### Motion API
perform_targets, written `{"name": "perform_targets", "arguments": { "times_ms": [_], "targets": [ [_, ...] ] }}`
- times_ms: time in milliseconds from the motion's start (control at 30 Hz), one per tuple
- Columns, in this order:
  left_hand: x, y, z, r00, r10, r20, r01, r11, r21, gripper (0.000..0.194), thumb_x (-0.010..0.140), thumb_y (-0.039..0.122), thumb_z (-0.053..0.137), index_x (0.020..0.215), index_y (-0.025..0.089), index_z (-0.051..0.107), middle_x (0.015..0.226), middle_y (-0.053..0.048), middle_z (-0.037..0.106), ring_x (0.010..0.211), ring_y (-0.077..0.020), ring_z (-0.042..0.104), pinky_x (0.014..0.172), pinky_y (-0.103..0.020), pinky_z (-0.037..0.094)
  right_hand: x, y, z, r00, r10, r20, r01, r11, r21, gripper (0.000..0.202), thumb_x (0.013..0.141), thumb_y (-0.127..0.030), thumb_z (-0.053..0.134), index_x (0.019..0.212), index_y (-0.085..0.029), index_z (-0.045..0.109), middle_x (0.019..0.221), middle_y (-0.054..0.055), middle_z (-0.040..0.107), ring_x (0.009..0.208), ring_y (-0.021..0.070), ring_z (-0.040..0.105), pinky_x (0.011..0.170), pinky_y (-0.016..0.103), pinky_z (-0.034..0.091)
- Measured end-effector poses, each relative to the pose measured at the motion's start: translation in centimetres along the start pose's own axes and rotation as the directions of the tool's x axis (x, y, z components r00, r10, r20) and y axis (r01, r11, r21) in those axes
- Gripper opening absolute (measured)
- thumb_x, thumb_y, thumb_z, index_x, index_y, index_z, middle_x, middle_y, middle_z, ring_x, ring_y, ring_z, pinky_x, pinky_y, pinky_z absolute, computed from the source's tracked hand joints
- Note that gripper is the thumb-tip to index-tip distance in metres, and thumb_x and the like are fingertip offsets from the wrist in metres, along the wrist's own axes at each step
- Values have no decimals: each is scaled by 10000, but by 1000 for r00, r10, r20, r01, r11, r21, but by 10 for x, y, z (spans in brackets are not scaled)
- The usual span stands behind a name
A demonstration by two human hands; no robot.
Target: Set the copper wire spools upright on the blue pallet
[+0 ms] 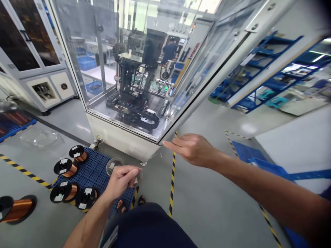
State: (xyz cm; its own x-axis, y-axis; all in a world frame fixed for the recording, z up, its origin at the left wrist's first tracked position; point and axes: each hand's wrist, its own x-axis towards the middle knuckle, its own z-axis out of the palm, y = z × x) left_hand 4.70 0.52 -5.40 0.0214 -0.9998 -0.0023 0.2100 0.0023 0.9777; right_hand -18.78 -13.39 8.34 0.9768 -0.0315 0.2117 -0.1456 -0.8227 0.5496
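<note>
The left hand (121,181) pinches a clear round cover (115,165) above the blue pallet (97,170). The right hand (192,148), fingers spread and empty, nears the glass door (196,82) edge. Best keep the cover level and push the door by its frame.

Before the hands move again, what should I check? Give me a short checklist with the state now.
1. Left hand holds the clear spool: ok.
2. Grip firm: cannot tell, fingertips only.
3. Right hand free: ok, open, reaching toward the enclosure door.
4. Door edge touched: cannot tell.
5. Copper wire spools resting on the blue pallet: ok.
6. Feet clear of the pallet: not ok, toes at its edge.
</note>
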Motion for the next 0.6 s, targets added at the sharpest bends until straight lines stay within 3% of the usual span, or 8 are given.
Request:
{"name": "perform_targets", "arguments": {
  "times_ms": [167,300,400,467,500,533,600],
  "targets": [
    [0,-15,-9,1000,-22,-10,22,997,70,435,851,523,651,926,118,792,430,18,521,411,-77,408,469,-216,358,-4,4,11,998,55,-7,-55,998,9,355,906,-17,359,1070,-125,655,665,12,552,544,134,412,520,307,279],
    [11,-29,-23,999,33,22,-37,965,258,401,906,479,578,959,141,788,544,-12,621,551,-128,568,649,-260,497,-12,12,26,997,66,28,-65,997,-35,376,925,-29,346,1126,-131,646,671,14,566,571,135,432,534,306,264],
    [31,-60,-59,996,87,15,-83,861,501,356,884,440,597,1052,178,770,901,-70,751,920,-204,668,922,-318,501,-26,27,49,985,139,102,-134,990,-53,402,908,-27,354,1144,-151,654,677,19,585,575,139,448,526,307,235],
    [36,-95,-98,992,22,-125,68,740,669,498,817,419,670,1255,181,673,1183,-85,716,1157,-241,612,1062,-344,433,-40,40,69,954,257,157,-247,966,-79,417,875,-36,381,1160,-156,660,689,28,610,580,147,477,516,305,223],
    [30,-115,-120,965,-79,-252,239,665,708,607,805,408,681,1357,170,589,1280,-93,675,1214,-242,589,1080,-337,423,-47,44,79,931,324,166,-312,945,-94,435,859,-38,389,1182,-154,656,733,42,642,606,154,514,514,301,231],
    [17,-135,-141,891,-206,-405,446,568,692,637,829,405,655,1404,161,533,1328,-96,648,1231,-228,588,1071,-311,431,-56,47,89,909,384,162,-372,923,-104,462,847,-37,391,1215,-153,645,823,63,683,656,163,562,516,296,249],
    [-29,-169,-176,720,-355,-597,694,401,598,524,901,370,552,1320,56,578,1243,-190,674,1176,-270,632,1005,-347,484,-76,41,104,868,481,126,-469,876,-114,511,851,-34,382,1298,-152,600,1112,110,704,815,189,645,536,286,317]
  ]
}}
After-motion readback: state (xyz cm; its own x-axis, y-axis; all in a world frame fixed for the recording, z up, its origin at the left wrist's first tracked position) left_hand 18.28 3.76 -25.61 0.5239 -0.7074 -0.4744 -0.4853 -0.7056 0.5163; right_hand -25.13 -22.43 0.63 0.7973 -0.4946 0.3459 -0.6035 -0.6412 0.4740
